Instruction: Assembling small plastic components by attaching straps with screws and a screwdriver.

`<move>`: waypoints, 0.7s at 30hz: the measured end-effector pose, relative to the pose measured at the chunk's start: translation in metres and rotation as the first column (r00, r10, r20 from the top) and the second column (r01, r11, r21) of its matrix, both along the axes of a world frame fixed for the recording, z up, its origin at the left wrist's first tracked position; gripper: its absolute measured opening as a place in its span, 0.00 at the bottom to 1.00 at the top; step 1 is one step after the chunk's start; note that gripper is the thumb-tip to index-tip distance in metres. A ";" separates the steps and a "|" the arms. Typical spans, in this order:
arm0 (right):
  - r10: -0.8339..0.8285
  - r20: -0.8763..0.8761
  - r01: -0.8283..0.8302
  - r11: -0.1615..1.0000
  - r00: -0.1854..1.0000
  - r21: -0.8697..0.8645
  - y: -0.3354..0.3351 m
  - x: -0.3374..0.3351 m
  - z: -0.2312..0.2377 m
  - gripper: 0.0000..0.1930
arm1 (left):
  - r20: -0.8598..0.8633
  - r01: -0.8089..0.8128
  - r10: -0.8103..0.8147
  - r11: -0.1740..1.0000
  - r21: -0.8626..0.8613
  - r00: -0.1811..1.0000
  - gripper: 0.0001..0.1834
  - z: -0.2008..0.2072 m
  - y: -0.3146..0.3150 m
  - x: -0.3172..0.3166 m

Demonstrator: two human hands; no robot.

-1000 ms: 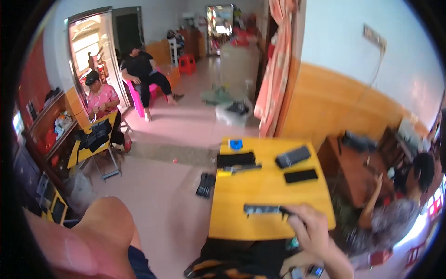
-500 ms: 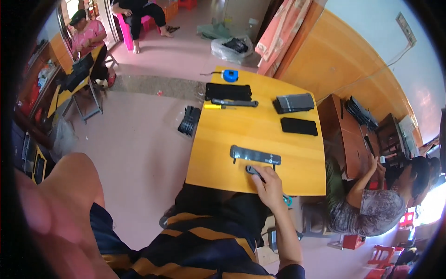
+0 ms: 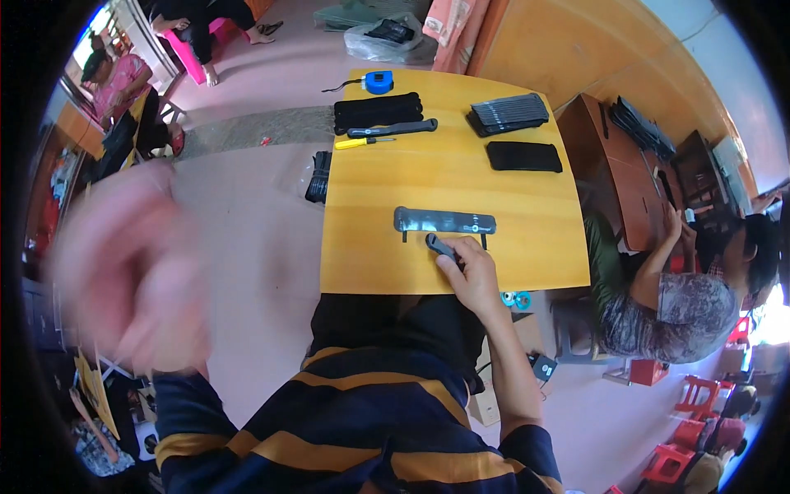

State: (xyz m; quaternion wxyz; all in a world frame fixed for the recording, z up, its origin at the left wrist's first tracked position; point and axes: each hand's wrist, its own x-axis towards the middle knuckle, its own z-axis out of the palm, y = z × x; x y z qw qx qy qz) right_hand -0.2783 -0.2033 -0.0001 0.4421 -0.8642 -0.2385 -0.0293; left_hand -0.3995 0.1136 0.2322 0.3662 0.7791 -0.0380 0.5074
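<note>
My right hand (image 3: 476, 276) is closed round a dark grey strap-like piece (image 3: 439, 246) with a slotted, rounded end, low over the table's near part. Most of that piece is hidden by my fingers and palm. Just beyond it lies a flat, glossy dark strip (image 3: 440, 221) with pale printing and two short black tabs on its near edge. Raised at the left, close to the camera and away from the table, my left hand (image 3: 136, 267) is smeared by motion, so its fingers cannot be made out.
On the yellow table (image 3: 370, 267) lie a blue tape measure (image 3: 378, 81), black fabric bands (image 3: 377, 113), a grey strap (image 3: 392, 129), a yellow-handled screwdriver (image 3: 354, 143), a stack of grey strips (image 3: 508, 114) and a black pad (image 3: 524, 156). A person (image 3: 683, 309) sits at the right.
My left hand has swung upward and inward at the left. The view has shifted, so the table sits higher in it. My right hand still holds the strap-like piece beside the strip.
</note>
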 end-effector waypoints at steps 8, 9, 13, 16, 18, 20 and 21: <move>0.289 -0.617 0.516 0.356 0.732 0.779 -0.024 0.000 0.030 0.08 | -0.668 0.630 -0.697 0.647 -0.429 0.262 0.17 -0.109 -0.079 0.038; 0.376 -0.569 0.468 0.329 0.731 0.820 -0.033 0.005 0.015 0.07 | -0.641 0.577 -0.735 0.628 -0.522 0.221 0.21 -0.104 -0.083 0.036; 0.386 -0.570 0.554 0.163 0.726 0.816 -0.042 -0.004 -0.003 0.05 | -0.260 0.585 -0.645 0.763 -0.275 0.719 0.22 -0.037 -0.085 0.039; 0.358 -0.597 0.591 0.142 0.718 0.794 -0.051 -0.012 -0.007 0.05 | -0.057 0.577 -0.575 0.815 0.051 0.816 0.16 -0.031 -0.038 0.065; 0.385 -0.607 0.609 0.133 0.695 0.782 -0.044 -0.010 -0.010 0.06 | -0.071 0.527 -0.524 0.848 0.047 0.849 0.16 -0.054 0.078 0.031; 0.401 -0.607 0.615 0.127 0.686 0.778 -0.043 -0.010 -0.020 0.07 | -0.072 0.501 -0.498 0.865 0.039 0.864 0.16 -0.073 0.110 0.017; 0.362 -0.639 0.650 0.109 0.679 0.752 -0.044 -0.012 -0.020 0.08 | -0.075 0.504 -0.501 0.863 0.036 0.862 0.16 -0.081 0.135 0.007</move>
